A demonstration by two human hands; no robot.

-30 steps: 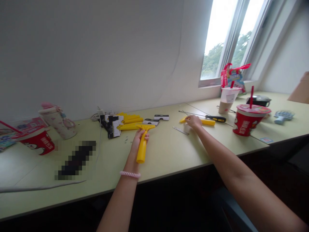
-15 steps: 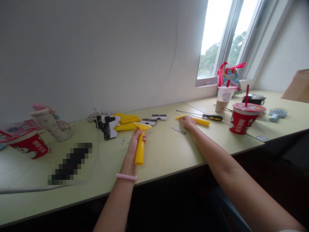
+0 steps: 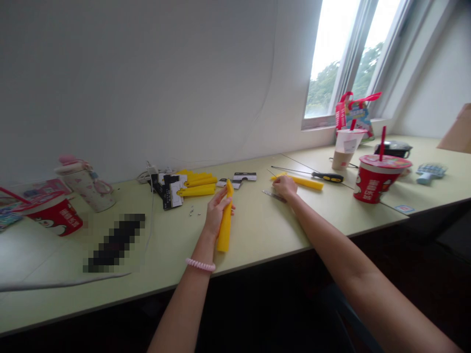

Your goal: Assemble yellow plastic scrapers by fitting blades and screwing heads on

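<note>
My left hand (image 3: pixel 218 212) grips the handle of a yellow scraper (image 3: pixel 224 230), held up over the table and turned edge-on to me. My right hand (image 3: pixel 285 186) is down at the table with its fingertips pinched together; what they hold, if anything, is hidden. Behind that hand lies another yellow scraper (image 3: pixel 309 183), its head end partly covered. A thin metal blade (image 3: pixel 271 194) lies flat just beside my right hand. Farther back is a screwdriver (image 3: pixel 327 177) with a black and yellow handle. Several small screws (image 3: pixel 192 211) are scattered left of my left hand.
A pile of yellow scrapers (image 3: pixel 198 189) and black-and-white cards (image 3: pixel 172 192) lies at the back. Red cups (image 3: pixel 372 184) stand on both sides, with a bottle (image 3: pixel 86 186) at left. A blurred-out dark object (image 3: pixel 116 242) and a white cable (image 3: pixel 149 220) lie at left.
My left hand has rotated the scraper from face-on to edge-on. My right hand stays by the lying scraper and now covers part of the blade's end. The view has shifted slightly.
</note>
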